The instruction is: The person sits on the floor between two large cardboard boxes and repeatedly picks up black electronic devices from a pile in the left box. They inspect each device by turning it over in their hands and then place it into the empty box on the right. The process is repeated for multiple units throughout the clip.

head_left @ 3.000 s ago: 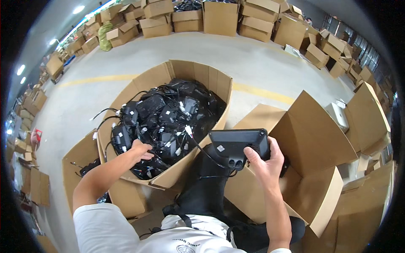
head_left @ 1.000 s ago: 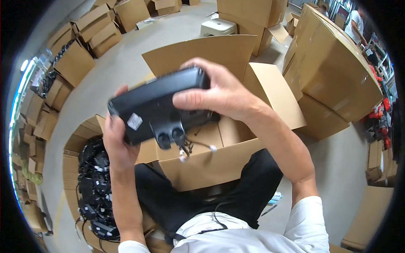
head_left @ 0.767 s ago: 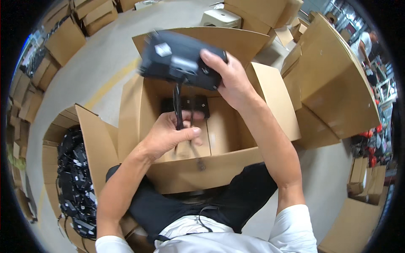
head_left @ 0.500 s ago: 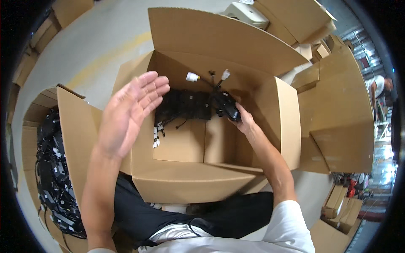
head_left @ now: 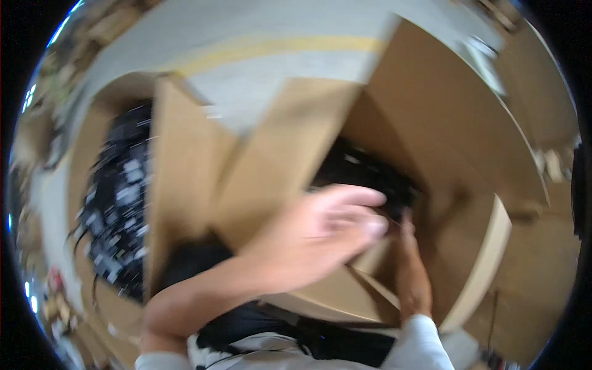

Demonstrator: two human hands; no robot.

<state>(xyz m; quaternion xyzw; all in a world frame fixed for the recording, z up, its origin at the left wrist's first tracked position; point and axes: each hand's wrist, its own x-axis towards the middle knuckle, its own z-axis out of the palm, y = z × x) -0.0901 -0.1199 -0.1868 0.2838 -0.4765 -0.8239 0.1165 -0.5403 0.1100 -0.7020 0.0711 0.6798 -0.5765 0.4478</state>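
Observation:
My left hand (head_left: 336,225) is above the near left side of a large open cardboard box (head_left: 468,154), blurred by motion. Its fingers are loosely bent and apart, with nothing visible in them. Deep inside the box, my right hand (head_left: 407,231) reaches beside a row of black wired parts (head_left: 364,169) along the far left wall. Blur and the left hand obscure its fingers, so whether it still grips a part does not show.
At the left stands a second cardboard box (head_left: 179,179), heaped with black parts bearing white connectors (head_left: 123,191). Raised flaps (head_left: 296,129) rise between the two boxes. More cardboard (head_left: 524,277) lies at the right. A yellow line (head_left: 265,46) crosses the floor.
The view has swung left. My left hand has moved right across the box, its fingers bending. My right hand, which held a black wired part, is now lower beside the row.

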